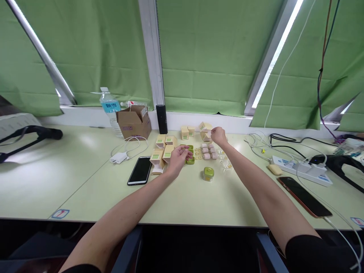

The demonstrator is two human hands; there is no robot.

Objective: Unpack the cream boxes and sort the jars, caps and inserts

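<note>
Reaching fwd over the table (170, 204), R hand (218, 136) is at the right side of the rear pale-yellow cartons (204, 127), fingertips bunched; can't tell if they're gripping anything. L hand (178, 157) hovers nearer the body, off to R hand's left, fingers part-curled, thumb nr index; can't tell if it's holding a pc. Green lids (190, 160) sit just right of L hand, partly under its fingertips; a cluster of green-panel cartons (157, 156) is right by its left side. Btwn the hands: small yellow pcs (199, 153), then pink cylinders (207, 156) in rows. Clear containers (226, 163) are by R forearm, partly hidden. Green-lidded clear jar (208, 173) stands bodyward of both hands, apart from either. Smartphone (140, 171) lies left of L hand, past the cartons; white charger (118, 157) further left.
</note>
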